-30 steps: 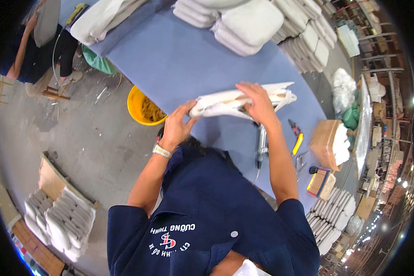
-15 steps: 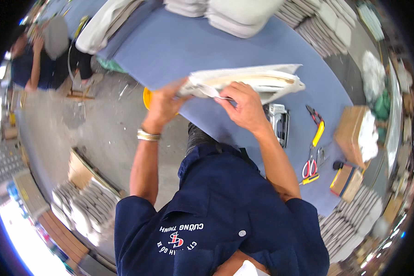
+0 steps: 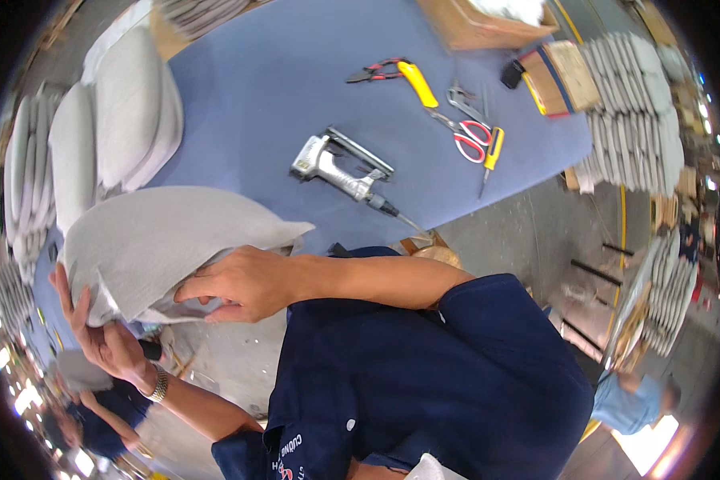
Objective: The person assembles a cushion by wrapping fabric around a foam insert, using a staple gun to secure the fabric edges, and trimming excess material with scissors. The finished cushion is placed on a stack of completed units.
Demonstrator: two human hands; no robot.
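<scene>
One right hand gripping one grey cushion, one left hand splayed against it, one stapler

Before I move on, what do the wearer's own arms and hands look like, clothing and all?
Both the left hand and the right hand are bare, without gloves. The left wrist carries a shiny metal band, perhaps a watch; nothing shows on the right wrist. The short navy sleeves leave the forearms uncovered, and no marking shows on the right one.

One held cushion (one stapler)
</scene>
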